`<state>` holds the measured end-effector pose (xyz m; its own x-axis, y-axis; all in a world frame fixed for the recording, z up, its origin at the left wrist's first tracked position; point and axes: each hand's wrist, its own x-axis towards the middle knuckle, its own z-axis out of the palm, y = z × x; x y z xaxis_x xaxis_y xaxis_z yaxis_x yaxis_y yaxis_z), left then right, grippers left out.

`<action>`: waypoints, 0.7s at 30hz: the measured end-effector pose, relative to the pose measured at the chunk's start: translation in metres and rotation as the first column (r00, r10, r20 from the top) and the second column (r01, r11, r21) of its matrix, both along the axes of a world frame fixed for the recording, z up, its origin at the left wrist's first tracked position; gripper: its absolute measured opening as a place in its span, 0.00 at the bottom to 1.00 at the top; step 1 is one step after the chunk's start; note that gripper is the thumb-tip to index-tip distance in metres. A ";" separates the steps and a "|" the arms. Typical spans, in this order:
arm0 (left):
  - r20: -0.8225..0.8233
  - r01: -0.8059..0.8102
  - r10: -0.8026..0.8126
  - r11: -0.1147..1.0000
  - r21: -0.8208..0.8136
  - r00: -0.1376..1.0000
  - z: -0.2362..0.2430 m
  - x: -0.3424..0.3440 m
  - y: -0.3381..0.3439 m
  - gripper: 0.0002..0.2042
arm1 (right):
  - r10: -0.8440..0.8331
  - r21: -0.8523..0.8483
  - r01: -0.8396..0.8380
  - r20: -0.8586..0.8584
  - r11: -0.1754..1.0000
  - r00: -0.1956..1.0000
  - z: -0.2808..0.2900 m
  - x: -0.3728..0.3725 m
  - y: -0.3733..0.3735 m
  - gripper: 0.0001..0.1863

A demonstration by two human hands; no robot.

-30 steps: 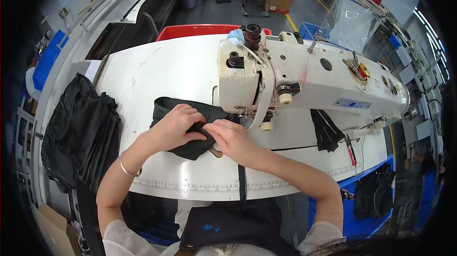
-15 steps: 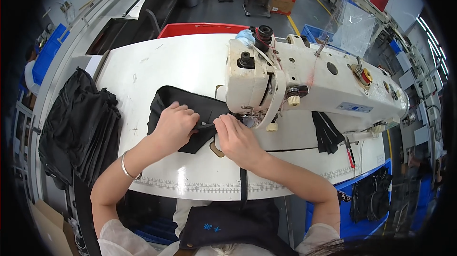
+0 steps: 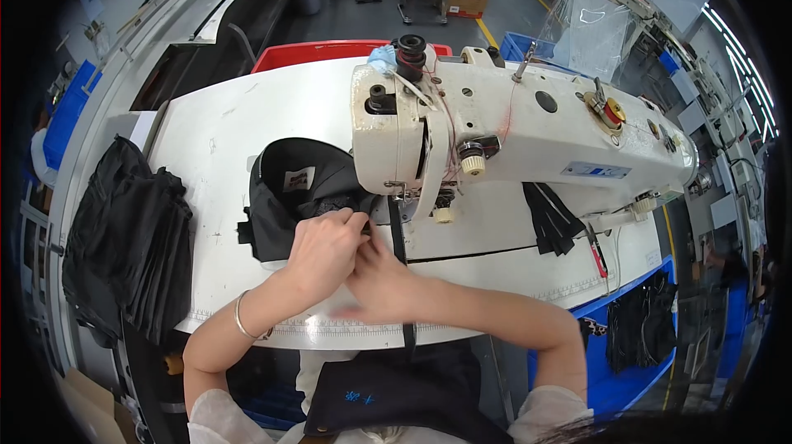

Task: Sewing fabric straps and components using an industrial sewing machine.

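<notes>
Your left hand point(image 3: 326, 250) seems to pinch the bunched black fabric piece point(image 3: 276, 217); blurred right hand point(image 3: 384, 279), can't tell its grip. Piece lies left of the sewing machine point(image 3: 495, 122) head, back from the worktop point(image 3: 219, 221)'s front edge. Loose folds could snag near the needle; your right forearm could drag the black strip point(image 3: 408, 335) crossing that edge.

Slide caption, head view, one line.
Left hand and right hand close together at black fabric beside a white sewing machine.

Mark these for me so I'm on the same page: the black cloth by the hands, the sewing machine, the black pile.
Black cloth point(image 3: 280, 214), head view: on the fabric of its body.
Sewing machine point(image 3: 536, 134), head view: on the white side of its body.
Black pile point(image 3: 128, 246), head view: on its middle.
</notes>
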<state>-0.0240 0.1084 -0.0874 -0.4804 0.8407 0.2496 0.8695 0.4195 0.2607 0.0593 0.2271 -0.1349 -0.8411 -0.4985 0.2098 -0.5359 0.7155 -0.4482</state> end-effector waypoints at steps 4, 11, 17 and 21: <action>-0.211 0.044 -0.031 0.997 0.057 0.977 -0.015 0.004 0.001 0.13 | 0.203 0.398 -0.261 0.182 0.879 0.962 0.058 0.074 0.025 0.47; 0.117 0.041 -0.071 0.969 0.243 0.991 -0.030 -0.024 0.013 0.08 | 0.061 0.048 -0.055 -0.139 0.997 0.988 0.015 0.055 0.054 0.36; 0.246 -0.024 -0.037 0.971 0.240 0.968 -0.044 -0.033 0.007 0.11 | -0.133 0.160 0.195 -0.334 0.968 0.933 -0.017 0.002 0.075 0.23; -0.054 0.105 -0.096 0.977 0.185 0.994 -0.048 -0.027 0.002 0.15 | -0.140 0.207 0.231 -0.378 0.951 0.915 -0.014 -0.001 0.069 0.20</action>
<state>-0.0509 0.1103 -0.1352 -0.3808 0.8206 0.4261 0.9172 0.2771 0.2862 0.0580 0.2966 -0.1489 -0.8156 -0.4139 0.4043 -0.4729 0.8795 -0.0535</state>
